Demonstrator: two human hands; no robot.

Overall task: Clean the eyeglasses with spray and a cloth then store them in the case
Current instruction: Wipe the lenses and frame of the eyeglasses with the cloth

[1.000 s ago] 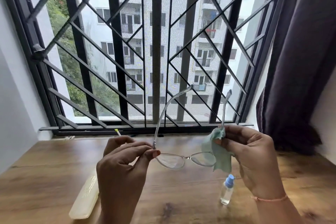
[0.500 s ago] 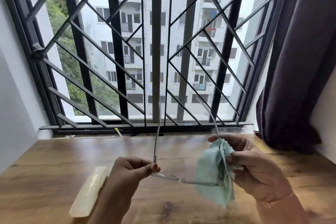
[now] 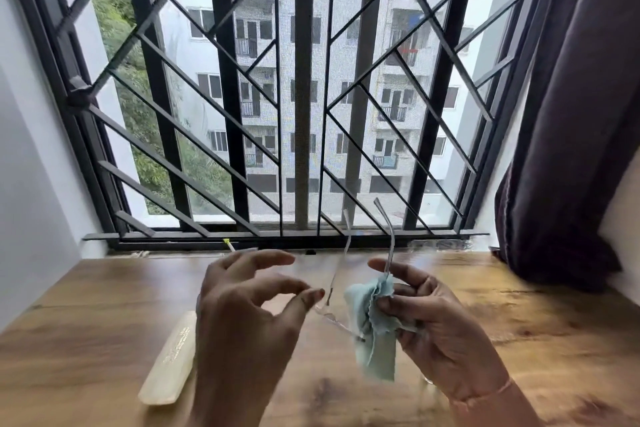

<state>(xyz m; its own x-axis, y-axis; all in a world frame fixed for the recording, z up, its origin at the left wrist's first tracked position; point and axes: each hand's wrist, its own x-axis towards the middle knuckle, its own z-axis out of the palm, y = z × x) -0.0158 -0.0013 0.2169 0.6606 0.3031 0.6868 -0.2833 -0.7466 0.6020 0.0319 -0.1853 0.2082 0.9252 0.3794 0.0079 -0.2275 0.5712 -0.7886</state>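
Observation:
Clear-framed eyeglasses (image 3: 341, 322) hang over the wooden table (image 3: 104, 315), their temple arms pointing up toward the window. My right hand (image 3: 440, 329) is shut on a light green cloth (image 3: 372, 329), which is bunched around the right lens and hides it. My left hand (image 3: 249, 315) has its fingers spread, with the thumb tip just at the frame's left corner. A cream eyeglass case (image 3: 173, 357) lies closed on the table left of my left wrist. Only a blurred clear sliver of the spray bottle (image 3: 428, 381) shows behind my right wrist.
A black metal window grille (image 3: 301, 114) runs along the table's far edge. A dark purple curtain (image 3: 571, 114) hangs at the right. A small yellow-tipped stick (image 3: 228, 244) lies on the sill. White walls close in the left side.
My left hand has loosened its pinch on the frame and spread its fingers. The right hand has drawn the cloth-wrapped glasses closer in, so the temple arms now stand nearer together.

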